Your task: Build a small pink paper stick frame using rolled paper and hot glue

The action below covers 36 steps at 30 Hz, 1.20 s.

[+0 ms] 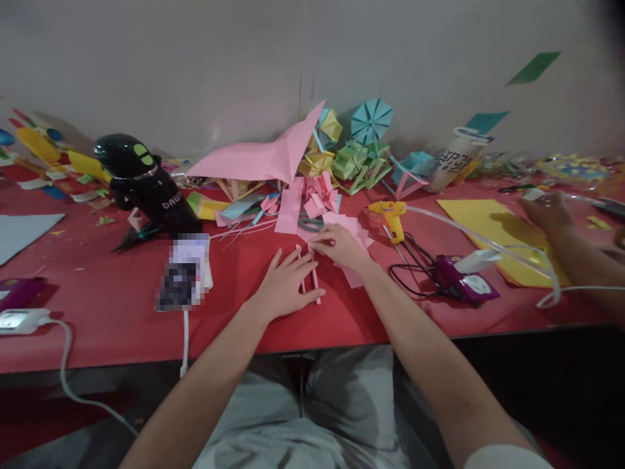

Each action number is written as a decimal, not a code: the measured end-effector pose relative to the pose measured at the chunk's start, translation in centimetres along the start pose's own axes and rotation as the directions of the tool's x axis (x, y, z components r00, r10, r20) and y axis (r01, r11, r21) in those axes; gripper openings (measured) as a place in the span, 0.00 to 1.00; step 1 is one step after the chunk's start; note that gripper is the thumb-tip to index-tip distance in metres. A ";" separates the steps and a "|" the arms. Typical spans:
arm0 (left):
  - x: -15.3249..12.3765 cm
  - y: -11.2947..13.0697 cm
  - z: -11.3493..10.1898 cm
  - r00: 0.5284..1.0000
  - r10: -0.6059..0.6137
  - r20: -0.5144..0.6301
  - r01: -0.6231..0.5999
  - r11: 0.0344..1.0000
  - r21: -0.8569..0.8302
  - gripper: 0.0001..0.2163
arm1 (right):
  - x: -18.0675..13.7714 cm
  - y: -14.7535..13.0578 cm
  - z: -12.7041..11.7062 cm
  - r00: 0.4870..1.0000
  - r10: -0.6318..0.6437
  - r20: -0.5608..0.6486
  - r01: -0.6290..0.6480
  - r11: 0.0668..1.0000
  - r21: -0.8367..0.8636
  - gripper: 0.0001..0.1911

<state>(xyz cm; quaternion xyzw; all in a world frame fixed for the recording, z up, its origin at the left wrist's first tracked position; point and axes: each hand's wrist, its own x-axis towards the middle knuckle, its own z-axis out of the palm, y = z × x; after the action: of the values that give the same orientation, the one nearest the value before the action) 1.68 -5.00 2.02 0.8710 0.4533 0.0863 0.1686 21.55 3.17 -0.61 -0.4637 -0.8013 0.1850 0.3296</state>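
Two thin pink paper sticks (pixel 315 281) lie side by side on the red table (pixel 234 332). My left hand (pixel 287 284) rests flat over them, its fingers spread and its thumb against the lower end of one stick. At their upper ends my right hand (pixel 339 246) is closed in a pinch on a pink paper piece, mostly hidden by the fingertips. Just beyond and under my right wrist is a fan of pink paper squares (pixel 359 236). A pink paper strip (pixel 289 210) and folded pink paper pieces (pixel 321 195) lie behind my hands.
A yellow glue gun (pixel 390 215) with a black cable lies right. Left are a phone (pixel 183 273) on a cable and a black bottle (pixel 146 185). Paper umbrellas (pixel 372 120) and a large pink sheet (pixel 258 159) stand behind. Another person's hand (pixel 549 212) is at far right.
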 end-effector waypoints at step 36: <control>0.0 -0.1 0.6 1.000 -0.002 0.003 0.002 1.000 -0.020 0.32 | 0.4 0.1 0.8 0.998 0.063 0.026 -0.061 0.996 -0.058 0.06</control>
<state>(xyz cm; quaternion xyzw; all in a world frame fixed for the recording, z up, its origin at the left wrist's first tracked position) 1.73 -5.10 1.46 0.8689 0.4531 0.0895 0.1781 20.88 3.57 -1.05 -0.4949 -0.7962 0.1785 0.2988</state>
